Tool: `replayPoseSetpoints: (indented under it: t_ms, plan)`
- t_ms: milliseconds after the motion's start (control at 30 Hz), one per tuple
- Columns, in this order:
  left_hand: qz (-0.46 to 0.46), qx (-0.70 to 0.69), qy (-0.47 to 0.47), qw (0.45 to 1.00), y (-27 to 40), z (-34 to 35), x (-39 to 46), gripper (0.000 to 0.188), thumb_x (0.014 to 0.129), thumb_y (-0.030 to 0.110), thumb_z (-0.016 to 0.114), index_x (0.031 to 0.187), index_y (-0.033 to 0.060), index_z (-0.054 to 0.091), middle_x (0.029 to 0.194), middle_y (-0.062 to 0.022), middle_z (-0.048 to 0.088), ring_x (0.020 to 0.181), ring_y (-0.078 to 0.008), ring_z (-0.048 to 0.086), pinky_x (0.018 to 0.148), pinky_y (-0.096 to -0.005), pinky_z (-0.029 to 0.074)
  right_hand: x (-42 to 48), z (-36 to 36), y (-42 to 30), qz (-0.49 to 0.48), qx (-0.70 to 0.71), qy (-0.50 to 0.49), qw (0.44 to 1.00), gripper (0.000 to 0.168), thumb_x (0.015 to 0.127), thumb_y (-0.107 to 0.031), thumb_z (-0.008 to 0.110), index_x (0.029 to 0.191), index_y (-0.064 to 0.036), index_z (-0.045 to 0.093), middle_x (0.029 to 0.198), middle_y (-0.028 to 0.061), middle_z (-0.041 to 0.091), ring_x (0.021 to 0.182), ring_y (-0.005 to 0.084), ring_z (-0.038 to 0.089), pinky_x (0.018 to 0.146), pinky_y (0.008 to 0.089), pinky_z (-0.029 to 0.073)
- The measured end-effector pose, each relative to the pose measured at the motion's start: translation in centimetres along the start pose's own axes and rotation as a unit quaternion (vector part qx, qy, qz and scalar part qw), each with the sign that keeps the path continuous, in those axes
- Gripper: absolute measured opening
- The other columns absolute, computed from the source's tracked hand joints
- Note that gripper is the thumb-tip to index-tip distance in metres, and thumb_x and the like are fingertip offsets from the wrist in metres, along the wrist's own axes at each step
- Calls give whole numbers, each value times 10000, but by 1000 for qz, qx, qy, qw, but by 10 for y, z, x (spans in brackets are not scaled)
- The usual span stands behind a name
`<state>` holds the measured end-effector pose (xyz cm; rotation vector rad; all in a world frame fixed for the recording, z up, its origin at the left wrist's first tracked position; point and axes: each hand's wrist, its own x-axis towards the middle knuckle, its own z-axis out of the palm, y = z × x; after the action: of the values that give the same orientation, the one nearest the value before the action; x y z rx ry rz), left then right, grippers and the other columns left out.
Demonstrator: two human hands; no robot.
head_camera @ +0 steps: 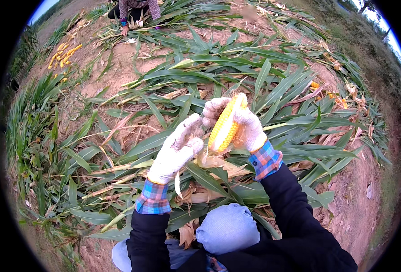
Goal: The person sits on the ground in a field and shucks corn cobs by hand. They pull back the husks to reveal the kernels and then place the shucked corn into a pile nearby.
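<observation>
Both my hands wear whitish knit gloves with dirt on them. My right hand [246,127] holds a yellow ear of corn [223,127] upright at a tilt, its fingers behind the cob and its thumb near the top. A strip of pale husk lies along the kernels, and peeled corn husk [217,162] hangs from the lower end. Just left of the ear, my left hand [178,148] is half curled, with thumb and fingers apart; wispy corn silk shows between them. A thin strip of husk dangles below that hand near the wrist.
Cut corn stalks with green leaves [146,146] cover the ground around my knees. A pile of husked corn ears [64,54] lies at the far left on bare soil. More yellow ears [329,95] lie among leaves at right. Another person [132,13] crouches at the top.
</observation>
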<state>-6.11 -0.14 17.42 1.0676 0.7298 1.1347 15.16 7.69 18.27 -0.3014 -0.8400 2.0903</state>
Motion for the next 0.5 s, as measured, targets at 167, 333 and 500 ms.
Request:
replayPoseSetpoints:
  t_ms: [167,333,500]
  plan:
    - [26,77,89,993,-47,16,6,837,850,56,665,1491,-40,135,1519,-145,275,1341,-203,363,1092,-316,333,17,15,28,-38,-57,37,997,609,766,-241,733,1268,29,518,1271,159,569,1180,301,548,1048,418,415]
    - [129,414,255,864,-35,20,3,619,806,217,740,1309,-17,466,1172,-175,581,1016,-268,614,891,-341,490,24,-8,31,10,-72,177,981,530,953,-424,533,1221,33,540,1196,145,602,1097,235,580,983,348,445]
    - [146,488,328,795,-38,6,-11,673,765,256,769,1304,-1,461,1067,-167,581,934,-307,622,818,-366,510,28,27,37,-12,-702,152,695,363,957,-335,526,895,10,623,756,193,615,720,280,613,672,401,459]
